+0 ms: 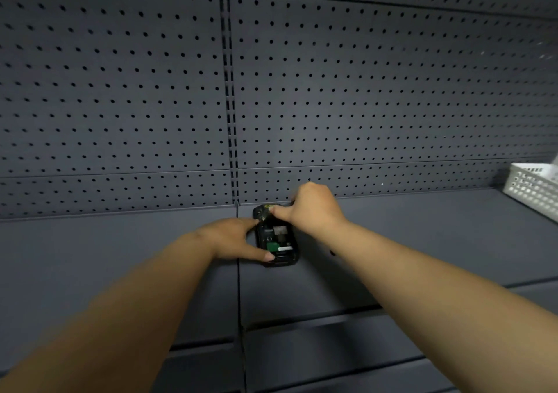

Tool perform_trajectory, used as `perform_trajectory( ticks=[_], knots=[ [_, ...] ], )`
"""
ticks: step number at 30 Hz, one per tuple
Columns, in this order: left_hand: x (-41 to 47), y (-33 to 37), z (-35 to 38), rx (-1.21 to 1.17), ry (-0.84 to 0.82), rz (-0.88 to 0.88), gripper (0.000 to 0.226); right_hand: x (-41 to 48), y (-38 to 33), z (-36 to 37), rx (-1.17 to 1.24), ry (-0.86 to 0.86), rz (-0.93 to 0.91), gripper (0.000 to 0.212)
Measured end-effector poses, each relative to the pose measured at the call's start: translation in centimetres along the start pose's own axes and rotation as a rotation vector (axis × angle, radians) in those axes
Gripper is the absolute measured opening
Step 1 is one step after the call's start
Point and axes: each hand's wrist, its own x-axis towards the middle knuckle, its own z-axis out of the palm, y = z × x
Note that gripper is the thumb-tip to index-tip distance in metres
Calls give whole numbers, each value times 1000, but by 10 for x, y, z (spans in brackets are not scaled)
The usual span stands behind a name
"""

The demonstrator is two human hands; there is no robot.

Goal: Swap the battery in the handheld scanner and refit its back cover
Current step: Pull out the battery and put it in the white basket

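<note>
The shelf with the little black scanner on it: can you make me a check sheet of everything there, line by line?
Surface: dark grey metal shelf, with more shelf edges below it.
Job's things: black handheld scanner lies on the shelf with its back open and its insides showing, including a green part; no back cover or loose battery can be picked out.
Clutter: white plastic basket at the far right of the shelf.
Hands: left hand touches the scanner's left edge, fingers spread; right hand presses on its top end.
Cables: nothing seen.
Surroundings: dark pegboard wall behind the shelf.
</note>
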Motion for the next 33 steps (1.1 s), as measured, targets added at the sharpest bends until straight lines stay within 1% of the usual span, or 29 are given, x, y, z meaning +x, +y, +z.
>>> perform_trajectory(
  ticks=[2, 4, 7, 10, 14, 20, 24, 28, 33],
  knots=[
    [-1, 4, -7, 29, 98, -8, 72, 5, 11, -14, 9, 46, 22, 52],
    [-2, 13, -14, 79, 260, -8, 57, 9, 25, -27, 20, 83, 37, 49],
    [2, 37, -21, 179, 454, 5, 49, 14, 52, -46, 29, 128, 40, 48],
    [15, 71, -18, 217, 565, 37, 46, 17, 86, -64, 59, 136, 41, 45],
    [43, 127, 1, 216, 604, 35, 44, 19, 142, -91, 53, 144, 19, 46],
    [84, 228, 42, 165, 633, -12, 42, 20, 235, -140, 65, 144, -40, 46],
    [105, 285, 66, 156, 629, -24, 44, 18, 290, -170, 21, 136, -78, 54],
    [120, 326, 80, 145, 644, -18, 44, 19, 331, -194, 23, 143, -100, 54],
    [134, 356, 82, 175, 644, 0, 45, 22, 363, -214, -7, 183, -91, 53]
  ],
)
